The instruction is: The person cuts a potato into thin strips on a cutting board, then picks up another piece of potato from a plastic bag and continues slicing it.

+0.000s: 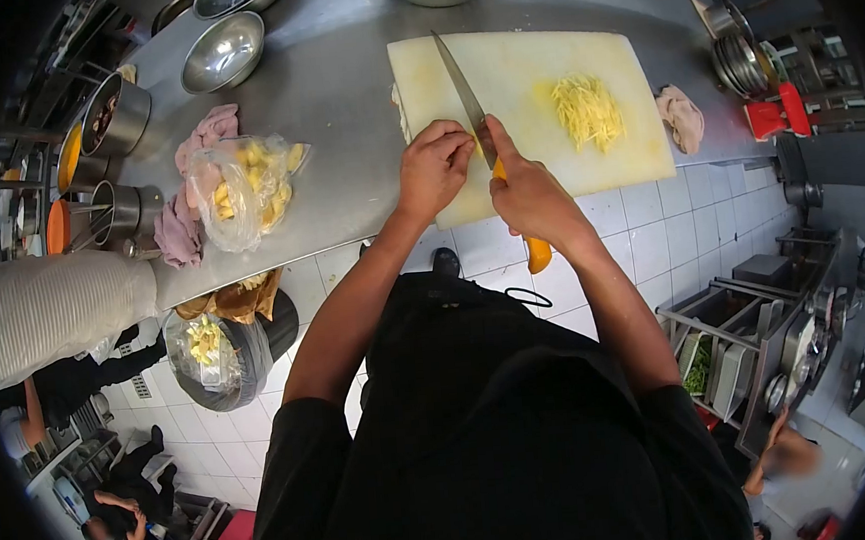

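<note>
My right hand (538,197) is wrapped around the orange handle of a kitchen knife (459,80), its long blade pointing away over the white cutting board (498,60). Close beside the blade, my left hand (434,173) has its fingers curled and pressed down on a small yellow vegetable piece (478,150), mostly hidden by the fingertips. On the board's right half lies a heap of thin yellow shreds (589,112), which look like ginger. Left of the board, a clear plastic bag (240,208) holds several peeled yellow chunks (265,171).
Pink cloths (179,231) lie by the bag, another cloth (681,119) right of the board. Metal bowls (224,52) stand at the back, pots (116,115) at far left. Below the counter edge is a lined bin (216,370) with scraps. Other people are in the background.
</note>
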A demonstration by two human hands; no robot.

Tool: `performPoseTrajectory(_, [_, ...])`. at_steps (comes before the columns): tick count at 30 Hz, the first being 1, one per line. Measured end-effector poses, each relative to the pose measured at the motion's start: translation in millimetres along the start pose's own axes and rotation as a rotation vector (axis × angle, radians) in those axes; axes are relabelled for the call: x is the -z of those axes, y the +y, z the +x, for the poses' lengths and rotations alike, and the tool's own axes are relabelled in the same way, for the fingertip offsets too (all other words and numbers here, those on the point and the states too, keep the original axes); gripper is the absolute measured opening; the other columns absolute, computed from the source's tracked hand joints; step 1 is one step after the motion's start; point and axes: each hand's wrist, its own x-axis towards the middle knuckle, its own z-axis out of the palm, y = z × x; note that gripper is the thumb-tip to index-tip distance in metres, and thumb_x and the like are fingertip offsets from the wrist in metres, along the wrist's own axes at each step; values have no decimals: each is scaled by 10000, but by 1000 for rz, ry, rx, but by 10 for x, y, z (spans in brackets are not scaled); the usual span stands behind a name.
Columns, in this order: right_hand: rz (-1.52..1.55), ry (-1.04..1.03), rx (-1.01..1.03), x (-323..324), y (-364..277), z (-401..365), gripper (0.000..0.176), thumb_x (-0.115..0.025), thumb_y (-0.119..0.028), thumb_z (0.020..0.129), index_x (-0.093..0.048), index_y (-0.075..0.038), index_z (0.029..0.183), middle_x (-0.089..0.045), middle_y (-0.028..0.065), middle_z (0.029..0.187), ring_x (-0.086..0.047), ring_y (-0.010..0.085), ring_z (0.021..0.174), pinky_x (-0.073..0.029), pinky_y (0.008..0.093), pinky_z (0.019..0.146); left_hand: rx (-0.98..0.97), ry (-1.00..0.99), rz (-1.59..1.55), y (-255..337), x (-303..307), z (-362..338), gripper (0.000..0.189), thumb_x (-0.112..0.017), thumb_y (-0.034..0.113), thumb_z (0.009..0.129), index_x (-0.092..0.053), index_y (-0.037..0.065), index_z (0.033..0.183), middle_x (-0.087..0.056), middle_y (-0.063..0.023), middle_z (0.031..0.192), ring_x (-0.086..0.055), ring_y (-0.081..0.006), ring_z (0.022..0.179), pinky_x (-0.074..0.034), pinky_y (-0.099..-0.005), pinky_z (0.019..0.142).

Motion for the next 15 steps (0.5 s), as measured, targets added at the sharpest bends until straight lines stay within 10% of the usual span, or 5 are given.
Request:
performPoseTrajectory(10, [20,14,51,-95,185,53,802,-506,-88,950,-131,-82,1659,-695,368,998,-670,521,996,-497,546,951,7,-11,36,17,7,-1,71,-755,82,880,-780,35,927,-716,-48,973,-696,-260,782,-565,-354,723])
performPoseTrajectory(15, [47,-10,3,-15,99,7,791,-491,-83,955,-137,-95,1662,-709,315,889,-702,454,799,-538,520,841,-9,-3,33,-32,-11,-1,75,-756,93,882,-783,46,934,-718,-42,980,-697,-259,790,-565,-357,734])
